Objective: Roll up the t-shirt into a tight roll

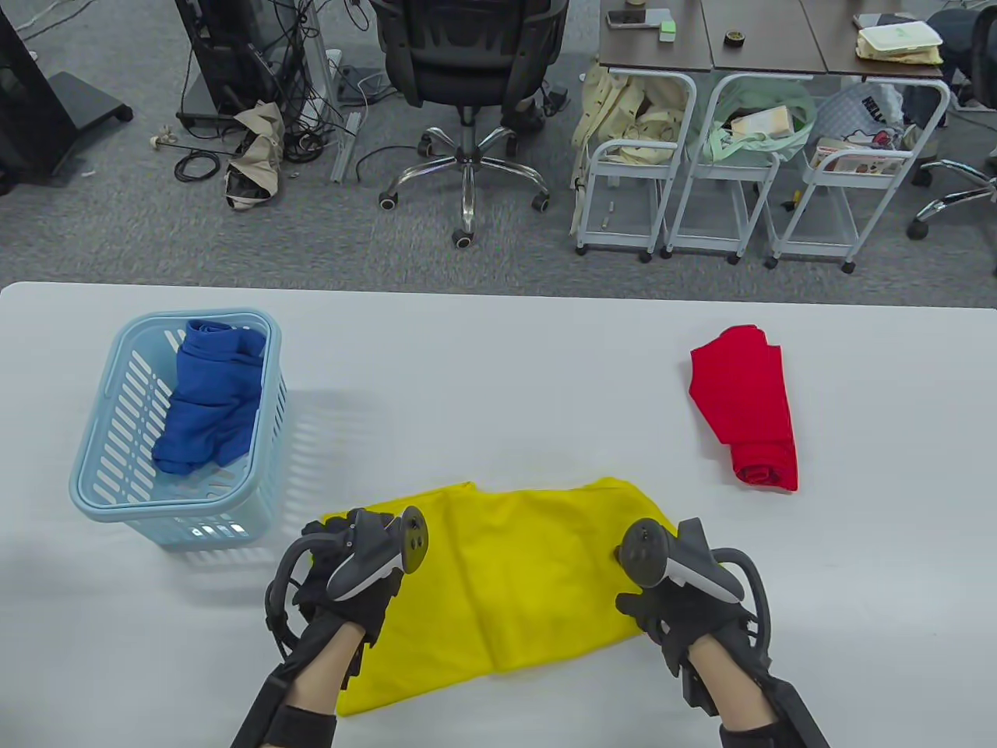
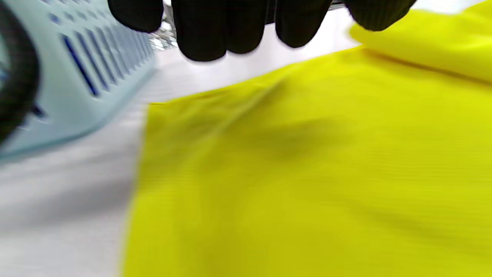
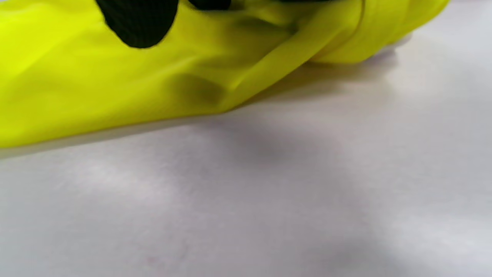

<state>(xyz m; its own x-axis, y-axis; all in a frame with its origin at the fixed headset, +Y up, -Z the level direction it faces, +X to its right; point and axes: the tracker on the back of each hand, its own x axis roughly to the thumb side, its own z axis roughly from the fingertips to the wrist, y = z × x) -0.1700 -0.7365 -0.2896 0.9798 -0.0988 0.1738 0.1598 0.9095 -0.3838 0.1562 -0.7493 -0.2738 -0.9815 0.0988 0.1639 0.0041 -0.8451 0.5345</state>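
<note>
A yellow t-shirt point(image 1: 530, 576) lies folded flat at the front middle of the white table point(image 1: 498, 374). My left hand point(image 1: 347, 557) hovers over the shirt's left end. In the left wrist view its fingers point(image 2: 215, 30) hang loosely above the yellow cloth point(image 2: 307, 173) and hold nothing. My right hand point(image 1: 662, 600) is at the shirt's right edge. In the right wrist view a fingertip point(image 3: 134, 23) presses into bunched yellow fabric point(image 3: 96, 88), and that edge is lifted off the table. The rest of the right fingers are hidden.
A light blue basket point(image 1: 101, 483) holding a blue shirt point(image 1: 210, 397) stands just left of my left hand; its wall point(image 2: 77, 69) fills the left wrist view's corner. A rolled red shirt point(image 1: 752, 413) lies at the right. An office chair and carts stand beyond the table.
</note>
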